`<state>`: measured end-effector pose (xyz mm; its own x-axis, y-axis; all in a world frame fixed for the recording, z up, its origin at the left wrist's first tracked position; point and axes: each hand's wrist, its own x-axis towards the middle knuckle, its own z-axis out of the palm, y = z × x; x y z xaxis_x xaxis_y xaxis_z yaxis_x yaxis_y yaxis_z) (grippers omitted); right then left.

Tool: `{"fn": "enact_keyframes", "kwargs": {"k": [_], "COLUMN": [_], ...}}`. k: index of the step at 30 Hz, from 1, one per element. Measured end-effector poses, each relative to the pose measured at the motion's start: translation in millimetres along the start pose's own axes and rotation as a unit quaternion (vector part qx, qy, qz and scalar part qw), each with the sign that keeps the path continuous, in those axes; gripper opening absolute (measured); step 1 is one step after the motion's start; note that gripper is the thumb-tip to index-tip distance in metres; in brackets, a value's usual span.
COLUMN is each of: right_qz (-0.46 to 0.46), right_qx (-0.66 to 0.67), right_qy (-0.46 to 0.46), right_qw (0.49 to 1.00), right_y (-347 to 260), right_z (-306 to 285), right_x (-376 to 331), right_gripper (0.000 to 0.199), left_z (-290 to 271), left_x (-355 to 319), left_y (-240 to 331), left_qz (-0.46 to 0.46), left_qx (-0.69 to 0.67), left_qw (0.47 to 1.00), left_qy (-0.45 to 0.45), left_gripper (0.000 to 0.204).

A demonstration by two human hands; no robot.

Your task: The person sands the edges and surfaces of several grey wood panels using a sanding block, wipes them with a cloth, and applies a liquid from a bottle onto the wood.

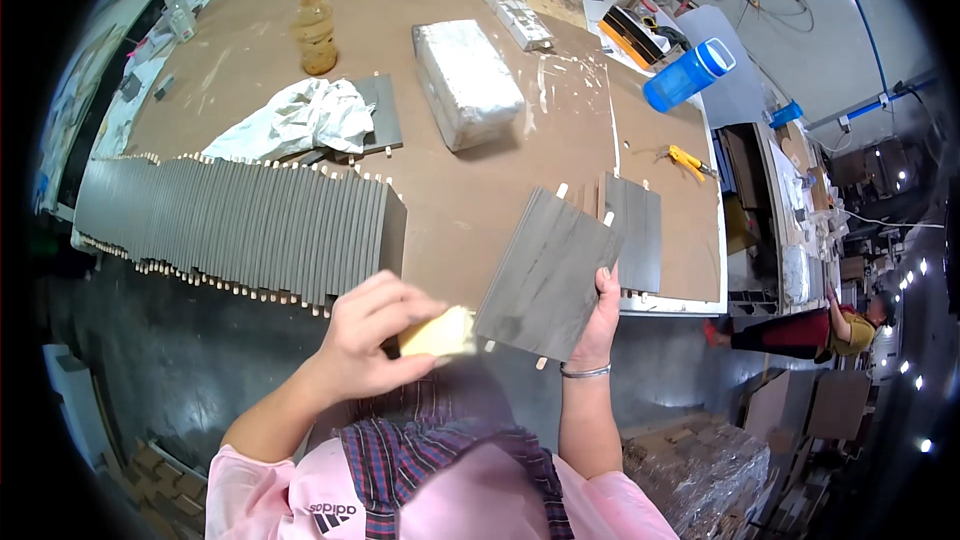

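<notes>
My right hand (600, 315) grips a dark grey wood-grain panel (545, 275) by its right edge, thumb on the face. Pale wooden pegs stick out of its top and bottom ends. The panel is tilted at the table's front edge. My left hand (372, 335) is closed round a pale yellow pad (437, 333) close to the panel's lower left edge; whether it is sponge or folded abrasive sheet, I cannot tell. A long row of similar pegged panels (240, 225) stands packed on edge to the left. Behind the held panel lie more panels (638, 230), partly hidden.
On the brown tabletop (450, 210) are a white cloth (300, 120) over a grey panel (383, 112), a wrapped block (465, 80), a brown-stained bottle (316, 28), a blue water bottle (688, 75) and a yellow-handled tool (690, 162). Another person (830, 330) is far right.
</notes>
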<state>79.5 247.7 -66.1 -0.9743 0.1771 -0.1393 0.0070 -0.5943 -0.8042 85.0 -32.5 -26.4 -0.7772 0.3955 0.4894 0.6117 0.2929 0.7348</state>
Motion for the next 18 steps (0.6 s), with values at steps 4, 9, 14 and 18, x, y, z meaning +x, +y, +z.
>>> {"fn": "enact_keyframes", "kwargs": {"k": [4,9,14,18], "right_qz": [-0.036,-0.130,-0.202,-0.219], "right_qx": [-0.051,-0.138,-0.152,-0.083], "right_qy": [0.059,0.086,0.107,0.068], "right_qw": [0.996,0.978,0.961,0.970], "right_y": [-3,-8,-6,-3], "right_z": [20,35,54,57], "right_x": [-1,-14,-28,-33], "right_gripper": [0.058,0.054,0.061,0.059], "left_z": [5,6,20,28], "left_x": [-2,-39,-38,-41], "left_y": [-4,-7,-5,2], "left_qz": [-0.005,-0.283,-0.371,-0.388], "left_qx": [-0.027,-0.437,-0.567,-0.611], "left_qw": [0.999,0.853,0.736,0.689], "left_qy": [-0.047,0.014,0.018,-0.022], "left_gripper": [0.040,0.038,0.041,0.046]}}
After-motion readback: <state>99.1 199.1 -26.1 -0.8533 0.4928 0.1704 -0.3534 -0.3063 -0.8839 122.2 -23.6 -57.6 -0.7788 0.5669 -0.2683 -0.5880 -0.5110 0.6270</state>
